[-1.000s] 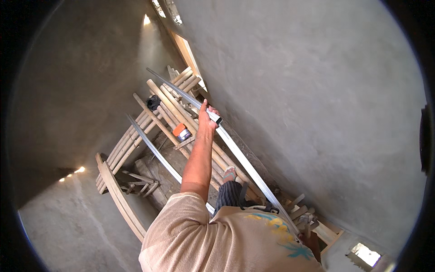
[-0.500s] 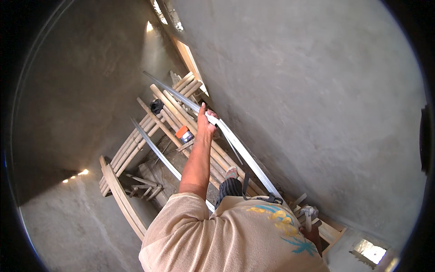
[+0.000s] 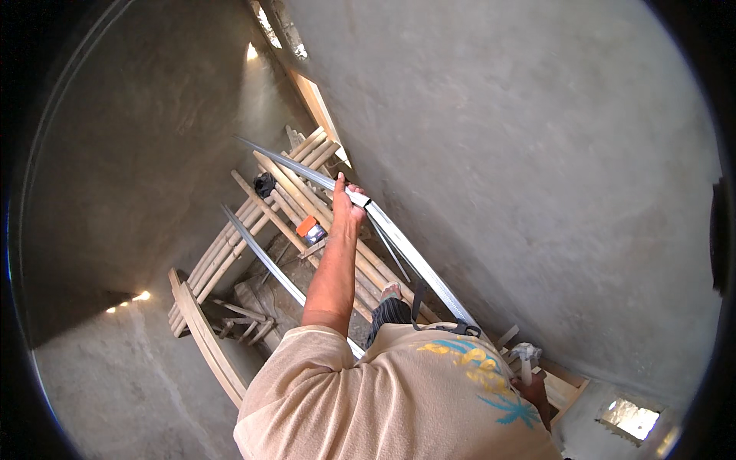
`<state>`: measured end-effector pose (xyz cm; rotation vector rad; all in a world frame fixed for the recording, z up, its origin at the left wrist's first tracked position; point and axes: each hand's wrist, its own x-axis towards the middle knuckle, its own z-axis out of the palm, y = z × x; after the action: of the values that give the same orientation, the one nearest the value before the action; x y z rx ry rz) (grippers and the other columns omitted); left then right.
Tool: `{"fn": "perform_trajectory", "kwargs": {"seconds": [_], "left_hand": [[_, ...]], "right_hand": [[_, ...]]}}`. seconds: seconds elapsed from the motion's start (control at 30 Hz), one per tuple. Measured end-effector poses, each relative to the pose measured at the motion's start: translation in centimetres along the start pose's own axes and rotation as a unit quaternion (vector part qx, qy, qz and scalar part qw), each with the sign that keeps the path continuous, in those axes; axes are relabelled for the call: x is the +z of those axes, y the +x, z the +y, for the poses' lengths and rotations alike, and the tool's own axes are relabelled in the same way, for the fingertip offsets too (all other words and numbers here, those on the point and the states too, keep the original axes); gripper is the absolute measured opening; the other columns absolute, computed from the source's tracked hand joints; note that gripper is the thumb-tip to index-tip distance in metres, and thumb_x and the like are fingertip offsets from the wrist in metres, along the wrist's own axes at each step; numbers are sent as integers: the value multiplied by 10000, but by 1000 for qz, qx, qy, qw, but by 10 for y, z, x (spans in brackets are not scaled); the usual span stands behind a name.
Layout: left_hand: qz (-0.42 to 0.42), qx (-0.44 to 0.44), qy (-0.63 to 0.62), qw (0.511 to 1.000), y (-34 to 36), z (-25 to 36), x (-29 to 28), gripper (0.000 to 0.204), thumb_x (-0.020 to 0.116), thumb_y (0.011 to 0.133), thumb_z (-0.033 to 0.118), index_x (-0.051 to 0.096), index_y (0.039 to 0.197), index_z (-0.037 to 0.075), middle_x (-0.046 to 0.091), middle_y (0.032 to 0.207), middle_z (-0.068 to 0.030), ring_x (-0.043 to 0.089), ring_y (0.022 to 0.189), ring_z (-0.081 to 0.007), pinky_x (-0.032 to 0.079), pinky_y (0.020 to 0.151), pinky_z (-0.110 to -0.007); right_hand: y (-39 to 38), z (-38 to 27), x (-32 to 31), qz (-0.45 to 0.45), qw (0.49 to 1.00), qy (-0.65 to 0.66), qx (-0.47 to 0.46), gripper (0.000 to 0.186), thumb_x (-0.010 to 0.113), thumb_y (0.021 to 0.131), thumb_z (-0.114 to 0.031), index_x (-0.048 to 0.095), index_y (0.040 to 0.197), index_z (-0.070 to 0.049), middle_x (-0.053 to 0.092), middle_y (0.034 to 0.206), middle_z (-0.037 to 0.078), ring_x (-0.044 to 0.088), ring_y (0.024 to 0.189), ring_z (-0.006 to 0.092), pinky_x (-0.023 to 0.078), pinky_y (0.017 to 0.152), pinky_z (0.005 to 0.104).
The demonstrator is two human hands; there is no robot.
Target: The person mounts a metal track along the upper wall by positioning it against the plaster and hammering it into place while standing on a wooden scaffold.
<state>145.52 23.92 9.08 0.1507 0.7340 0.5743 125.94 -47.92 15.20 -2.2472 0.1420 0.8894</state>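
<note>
- At the lower right, our right hand [image 3: 534,389] looks closed round a hammer-like tool [image 3: 526,362], beside our shirt [image 3: 368,383].
- At the centre, our left hand [image 3: 350,205] grasps the upper metal channel [image 3: 307,173] by its near end, where it meets the lower metal channel [image 3: 422,267], slanting toward the lower right.
- We judge the step as steadying that meeting point; the next move calls for a firm left grip with both ends in line.
- Beyond, left of centre, lie bamboo poles [image 3: 295,192] and an orange-topped container [image 3: 310,229].
</note>
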Motion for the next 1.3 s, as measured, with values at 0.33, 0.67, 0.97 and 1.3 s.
{"fn": "perform_trajectory", "kwargs": {"seconds": [0.33, 0.67, 0.97, 1.3], "left_hand": [[-29, 18, 25, 999, -19, -6, 7, 396, 773, 947, 378, 462, 835, 160, 450, 616, 29, 487, 532, -103, 475, 503, -257], [-45, 32, 50, 997, -31, -3, 11, 385, 768, 948, 399, 487, 830, 164, 460, 637, 34, 484, 547, -95, 470, 509, -249], [-132, -61, -37, 989, -30, 6, -2, 387, 773, 933, 404, 524, 759, 164, 491, 591, 59, 507, 517, -81, 485, 520, -239], [-204, -164, -143, 954, -31, 5, -13, 363, 780, 929, 363, 548, 809, 111, 525, 587, 54, 534, 499, -87, 508, 522, -234]], "right_hand": [[2, 14, -9, -6, 1000, -24, -19, 327, 815, 813, -273, 761, 945, 21, 742, 823, 132, 710, 764, 229, 555, 745, 405], [-1, 17, -19, -17, 1000, 17, -6, 389, 841, 824, -307, 715, 991, 21, 726, 839, 100, 685, 742, 179, 540, 714, 361], [15, 34, -19, 6, 999, 5, -39, 363, 848, 816, -289, 703, 944, 17, 697, 797, 67, 655, 731, 168, 532, 706, 372], [34, 25, -43, -6, 998, -17, -53, 371, 854, 773, -279, 714, 930, 27, 670, 756, 51, 625, 713, 148, 526, 701, 355]]}}
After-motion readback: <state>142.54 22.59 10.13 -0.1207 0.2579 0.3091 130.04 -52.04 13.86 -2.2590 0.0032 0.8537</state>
